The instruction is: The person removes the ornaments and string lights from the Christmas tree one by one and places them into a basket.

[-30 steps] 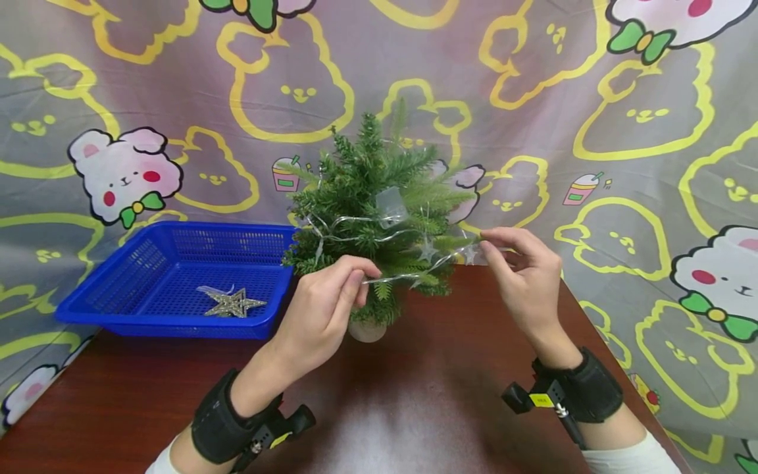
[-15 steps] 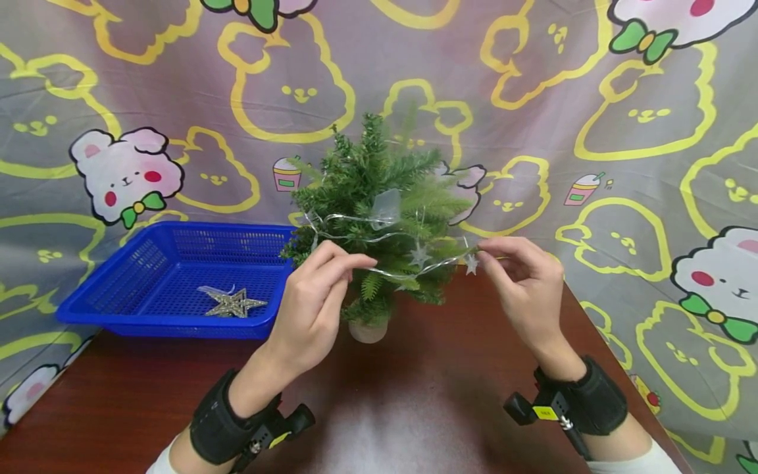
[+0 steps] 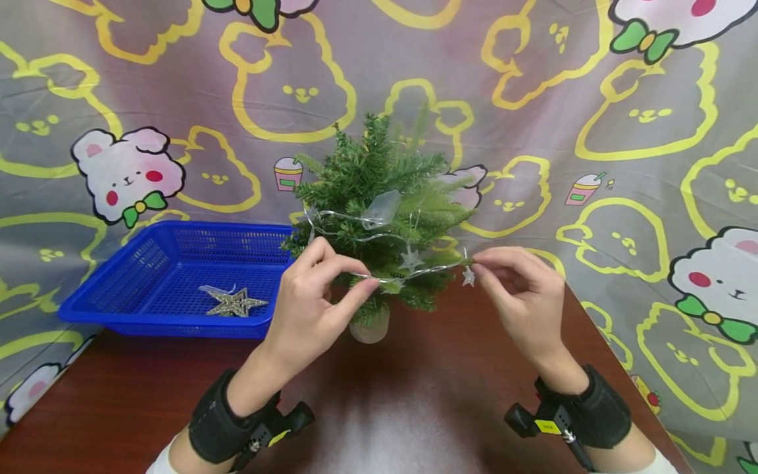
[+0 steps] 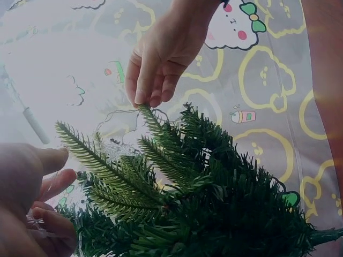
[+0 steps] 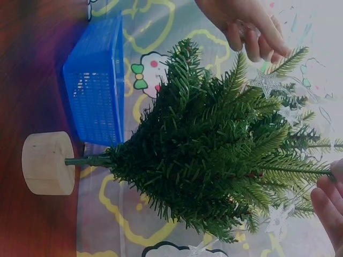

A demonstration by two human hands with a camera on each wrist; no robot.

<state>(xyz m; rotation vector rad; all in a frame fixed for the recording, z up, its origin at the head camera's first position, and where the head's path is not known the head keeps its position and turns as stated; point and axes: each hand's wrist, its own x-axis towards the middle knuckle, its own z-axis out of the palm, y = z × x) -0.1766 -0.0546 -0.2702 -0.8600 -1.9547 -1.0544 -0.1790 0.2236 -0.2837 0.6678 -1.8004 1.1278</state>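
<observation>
A small artificial Christmas tree stands upright on a round wooden base. Clear string lights with star-shaped pieces run across its front. My left hand holds the strand at the tree's lower left, thumb and index finger on either side of it. On the right, my right hand pinches the tip of a branch, where the strand also reaches its fingertips. A clear star hangs just beside those fingertips. A translucent flat piece sits among the upper branches.
Left of the tree is a blue plastic basket with a glittery gold star inside. Both stand on a dark red-brown table. A cartoon-patterned curtain hangs close behind.
My left thumb and index finger have spread apart around the strand. My right hand has moved slightly down, and the strand and hanging star sit lower. The translucent piece has shifted left.
</observation>
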